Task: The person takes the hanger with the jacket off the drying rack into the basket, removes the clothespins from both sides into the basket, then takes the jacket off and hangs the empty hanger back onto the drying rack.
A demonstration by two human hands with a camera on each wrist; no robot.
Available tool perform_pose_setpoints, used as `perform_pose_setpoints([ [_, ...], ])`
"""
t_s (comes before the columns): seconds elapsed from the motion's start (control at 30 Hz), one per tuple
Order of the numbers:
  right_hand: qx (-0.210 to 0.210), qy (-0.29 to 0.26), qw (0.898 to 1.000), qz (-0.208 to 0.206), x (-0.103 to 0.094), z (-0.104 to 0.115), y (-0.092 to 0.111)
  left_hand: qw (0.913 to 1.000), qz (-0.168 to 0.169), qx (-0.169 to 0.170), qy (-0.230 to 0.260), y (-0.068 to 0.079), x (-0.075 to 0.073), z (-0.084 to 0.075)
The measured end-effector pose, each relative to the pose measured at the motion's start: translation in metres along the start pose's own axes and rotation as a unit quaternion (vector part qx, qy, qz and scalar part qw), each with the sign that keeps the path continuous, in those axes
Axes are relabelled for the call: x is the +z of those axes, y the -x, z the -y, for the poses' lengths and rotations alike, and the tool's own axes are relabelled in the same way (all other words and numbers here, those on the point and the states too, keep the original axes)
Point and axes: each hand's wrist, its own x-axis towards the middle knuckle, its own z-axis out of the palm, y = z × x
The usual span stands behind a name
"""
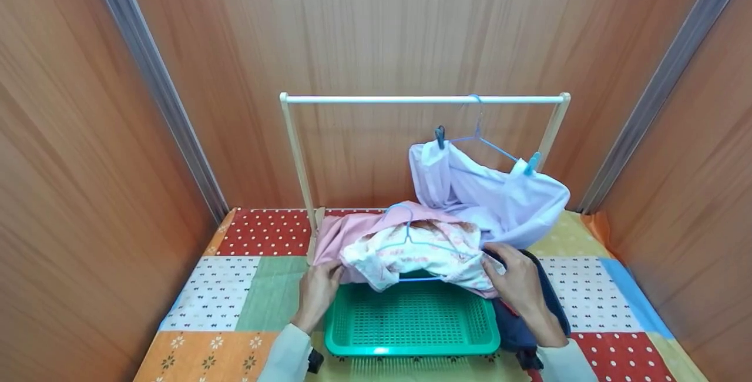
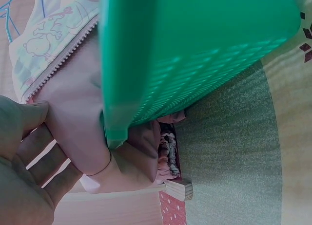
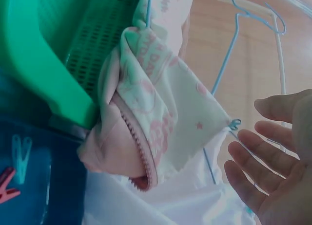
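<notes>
A pink zippered garment (image 1: pixel 346 230) with a white printed lining (image 1: pixel 405 258) lies across the back of a green basket (image 1: pixel 411 348). A blue wire hanger (image 1: pixel 408 235) rests on the lining, its hook toward the back. At the garment's left edge my left hand (image 1: pixel 318 289) pinches the cloth; in the left wrist view the thumb is on the zipper side (image 2: pixel 63 57) and the fingers lie behind. My right hand (image 1: pixel 517 279) is by the right corner. The right wrist view shows its fingers (image 3: pixel 263 152) spread, just off the hanger's looped end (image 3: pixel 235 123).
A white rack (image 1: pixel 423 100) stands behind. From its bar a blue hanger (image 1: pixel 496 148) carries a pale lavender garment (image 1: pixel 499 194), held by a black clip (image 1: pixel 440 136) and a blue clip (image 1: pixel 533 163). A dark blue container (image 3: pixel 34 196) with clothespins (image 3: pixel 21 157) sits right of the basket.
</notes>
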Motion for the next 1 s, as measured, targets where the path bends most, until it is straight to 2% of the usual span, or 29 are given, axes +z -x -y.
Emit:
perform_pose_setpoints([
  [0.27,-0.016,-0.006,1.0,0.021,0.012,0.004,-0.001,0.9999,-0.008,0.008,0.002,0.0,0.0,0.001],
  [0.53,0.028,0.006,0.998,0.053,0.022,0.002,-0.002,0.9999,-0.006,0.008,0.003,0.0,0.0,0.002],
  [0.67,0.034,0.012,0.997,0.065,0.027,0.001,-0.002,1.0,-0.004,0.007,0.001,0.0,0.0,0.001],
  [0.8,0.035,0.016,0.997,0.065,0.031,-0.001,-0.002,1.0,-0.001,0.008,0.002,0.001,0.0,0.001],
  [1.0,0.062,0.018,0.996,0.063,0.032,-0.004,-0.001,1.0,0.003,0.004,0.001,0.001,0.001,0.0],
])
